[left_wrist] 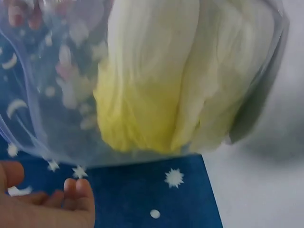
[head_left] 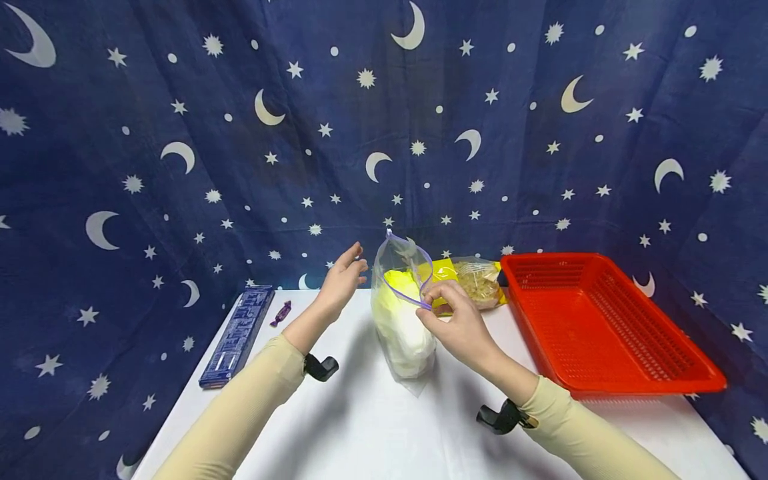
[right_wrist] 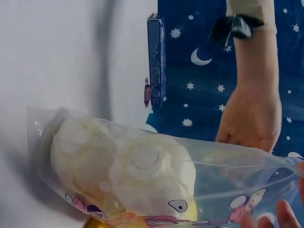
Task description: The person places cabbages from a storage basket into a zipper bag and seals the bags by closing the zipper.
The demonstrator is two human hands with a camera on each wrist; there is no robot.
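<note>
A clear zip bag (head_left: 381, 293) with a purple zip edge stands upright on the white table, its mouth open. Inside it sits a napa cabbage (head_left: 408, 340), pale at the bottom and yellow at the leaf tips; the left wrist view shows the cabbage (left_wrist: 147, 85) close up. My right hand (head_left: 459, 327) pinches the near right edge of the bag's mouth between thumb and fingers. To the left of the mouth, my left hand (head_left: 342, 283) is raised with loosely bent fingers and holds nothing. Cartoon prints mark the bag (right_wrist: 228, 175) in the right wrist view.
A red plastic basket (head_left: 540, 333) stands at the right. Behind the bag lies a yellow and clear food package (head_left: 477, 283), partly hidden. At the left are a long blue box (head_left: 239, 337) and a small purple-wrapped candy (head_left: 281, 313). A star-patterned curtain (head_left: 336, 133) hangs behind the table.
</note>
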